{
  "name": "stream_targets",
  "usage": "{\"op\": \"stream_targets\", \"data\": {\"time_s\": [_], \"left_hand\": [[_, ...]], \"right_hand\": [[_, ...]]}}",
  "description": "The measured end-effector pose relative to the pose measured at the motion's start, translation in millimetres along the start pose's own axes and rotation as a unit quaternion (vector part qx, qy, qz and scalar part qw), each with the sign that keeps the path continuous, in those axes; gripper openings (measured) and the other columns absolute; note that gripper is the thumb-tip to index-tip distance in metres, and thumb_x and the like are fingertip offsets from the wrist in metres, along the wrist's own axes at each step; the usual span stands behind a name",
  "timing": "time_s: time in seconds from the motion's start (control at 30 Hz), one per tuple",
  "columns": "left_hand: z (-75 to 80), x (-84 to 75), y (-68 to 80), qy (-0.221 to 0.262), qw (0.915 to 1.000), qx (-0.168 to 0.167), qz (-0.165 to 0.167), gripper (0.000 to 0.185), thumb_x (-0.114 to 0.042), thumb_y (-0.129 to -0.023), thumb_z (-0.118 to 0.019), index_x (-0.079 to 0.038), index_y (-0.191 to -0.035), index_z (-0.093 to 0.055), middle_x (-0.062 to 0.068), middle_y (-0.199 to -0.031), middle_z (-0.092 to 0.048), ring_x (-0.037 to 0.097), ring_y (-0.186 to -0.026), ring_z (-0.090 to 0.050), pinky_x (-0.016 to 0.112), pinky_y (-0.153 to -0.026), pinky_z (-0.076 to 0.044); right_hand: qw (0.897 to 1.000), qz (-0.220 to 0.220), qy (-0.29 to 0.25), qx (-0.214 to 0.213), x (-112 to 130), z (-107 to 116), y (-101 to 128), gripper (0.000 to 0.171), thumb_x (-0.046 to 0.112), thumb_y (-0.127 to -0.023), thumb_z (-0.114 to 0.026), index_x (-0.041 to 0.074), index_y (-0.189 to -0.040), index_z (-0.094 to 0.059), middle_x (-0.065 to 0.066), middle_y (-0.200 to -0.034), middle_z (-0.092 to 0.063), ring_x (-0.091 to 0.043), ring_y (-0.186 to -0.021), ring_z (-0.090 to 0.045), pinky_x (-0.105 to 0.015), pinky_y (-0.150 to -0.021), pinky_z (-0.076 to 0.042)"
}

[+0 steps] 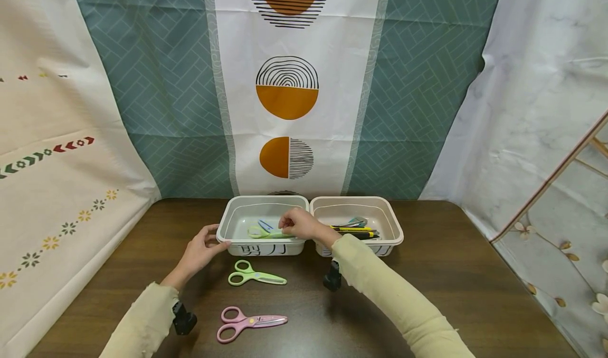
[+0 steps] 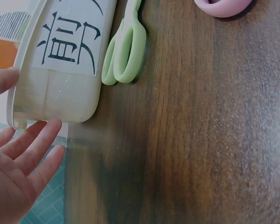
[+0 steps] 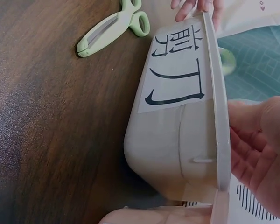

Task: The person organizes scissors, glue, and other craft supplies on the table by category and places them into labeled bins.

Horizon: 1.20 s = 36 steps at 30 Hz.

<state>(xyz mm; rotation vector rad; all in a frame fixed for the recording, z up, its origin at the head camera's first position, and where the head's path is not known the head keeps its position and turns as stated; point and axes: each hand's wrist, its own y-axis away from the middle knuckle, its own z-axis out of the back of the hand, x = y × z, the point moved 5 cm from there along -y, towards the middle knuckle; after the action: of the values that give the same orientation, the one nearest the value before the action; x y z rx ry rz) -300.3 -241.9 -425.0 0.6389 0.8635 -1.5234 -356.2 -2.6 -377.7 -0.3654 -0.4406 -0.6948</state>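
My left hand (image 1: 201,250) touches the near left corner of a white plastic bin (image 1: 267,201), its thumb at the rim and its fingers spread against the end wall. Inside that bin, my right hand (image 1: 299,223) pinches green scissors (image 1: 258,233) by the blade end; their handle loop shows blurred above the rim in the right wrist view. Its fingertips are partly hidden by the bin wall there. Beside the green pair lies a blue-handled item (image 1: 265,225). In front of the bin, another pair of light green scissors (image 1: 256,275) lies on the table, with pink scissors (image 1: 250,322) nearer.
A second bin (image 1: 398,230), beige, stands against the right side of the first, holding black and yellow pens (image 1: 359,235) and a teal-and-grey item (image 1: 357,222). Both bins carry labels with black characters. A patterned cloth (image 1: 180,83) hangs behind the brown wooden table (image 1: 442,273).
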Motion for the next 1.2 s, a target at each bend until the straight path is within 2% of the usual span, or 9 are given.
{"op": "stream_targets", "data": {"time_s": [0.17, 0.3, 0.57, 0.7, 0.83, 1.03, 1.2], "left_hand": [[0.4, 0.9, -0.5, 0.000, 1.0000, 0.003, 0.001, 0.063, -0.026, -0.082, -0.067, 0.002, -0.130, -0.037, 0.027, -0.115, -0.056, 0.031, -0.094, -0.061, 0.038, -0.076, -0.048], [0.6, 1.3, -1.6, 0.000, 1.0000, 0.004, 0.005, 0.064, -0.027, -0.083, -0.067, 0.002, -0.131, -0.036, 0.027, -0.115, -0.056, 0.031, -0.095, -0.060, 0.039, -0.077, -0.048], [0.3, 2.0, -1.9, 0.004, 0.9999, 0.009, 0.006, 0.065, -0.026, -0.083, -0.066, 0.003, -0.132, -0.035, 0.027, -0.116, -0.055, 0.031, -0.095, -0.060, 0.040, -0.078, -0.048], [0.2, 2.3, -1.8, 0.001, 0.9999, 0.010, 0.007, 0.064, -0.026, -0.083, -0.066, 0.002, -0.132, -0.035, 0.027, -0.116, -0.055, 0.031, -0.095, -0.060, 0.041, -0.079, -0.048], [-0.2, 1.9, -2.1, -0.002, 0.9999, 0.008, 0.006, 0.064, -0.027, -0.083, -0.066, 0.002, -0.131, -0.036, 0.027, -0.115, -0.056, 0.031, -0.095, -0.061, 0.041, -0.079, -0.048], [-0.9, 3.5, -1.7, -0.002, 0.9999, 0.008, 0.006, 0.064, -0.027, -0.082, -0.067, 0.002, -0.130, -0.036, 0.026, -0.115, -0.057, 0.032, -0.096, -0.060, 0.039, -0.078, -0.047], [-0.6, 4.6, -2.6, 0.000, 1.0000, 0.006, 0.008, 0.064, -0.027, -0.082, -0.067, 0.001, -0.131, -0.036, 0.026, -0.115, -0.056, 0.031, -0.096, -0.060, 0.039, -0.078, -0.047]], "right_hand": [[1.000, -0.002, -0.026, 0.004, 4, 2, 1, 0.023, 0.007, -0.081, -0.066, -0.004, -0.101, -0.063, -0.014, -0.092, -0.066, -0.020, -0.080, -0.061, -0.021, -0.068, -0.046], [0.999, -0.008, -0.032, 0.012, 8, 4, 4, 0.026, 0.011, -0.082, -0.066, -0.002, -0.105, -0.062, -0.015, -0.100, -0.065, -0.021, -0.086, -0.061, -0.023, -0.072, -0.047], [0.999, 0.028, -0.042, 0.014, 21, 9, 15, 0.026, 0.011, -0.082, -0.066, -0.001, -0.105, -0.061, -0.013, -0.096, -0.065, -0.019, -0.083, -0.061, -0.022, -0.073, -0.047], [0.998, 0.032, -0.049, 0.025, 27, 8, 22, 0.029, 0.014, -0.082, -0.066, 0.001, -0.108, -0.061, -0.009, -0.095, -0.064, -0.017, -0.083, -0.060, -0.020, -0.072, -0.046], [0.997, 0.042, -0.060, 0.030, 32, 7, 28, 0.031, 0.015, -0.083, -0.067, 0.000, -0.109, -0.060, -0.012, -0.094, -0.064, -0.017, -0.083, -0.060, -0.020, -0.071, -0.046], [0.996, 0.047, -0.059, 0.038, 42, 4, 35, 0.032, 0.016, -0.081, -0.068, 0.002, -0.109, -0.060, -0.007, -0.091, -0.064, -0.014, -0.080, -0.060, -0.019, -0.072, -0.046], [0.995, 0.056, -0.063, 0.053, 50, -5, 41, 0.034, 0.017, -0.080, -0.069, 0.000, -0.109, -0.059, -0.008, -0.092, -0.064, -0.011, -0.078, -0.060, -0.018, -0.072, -0.045]]}}
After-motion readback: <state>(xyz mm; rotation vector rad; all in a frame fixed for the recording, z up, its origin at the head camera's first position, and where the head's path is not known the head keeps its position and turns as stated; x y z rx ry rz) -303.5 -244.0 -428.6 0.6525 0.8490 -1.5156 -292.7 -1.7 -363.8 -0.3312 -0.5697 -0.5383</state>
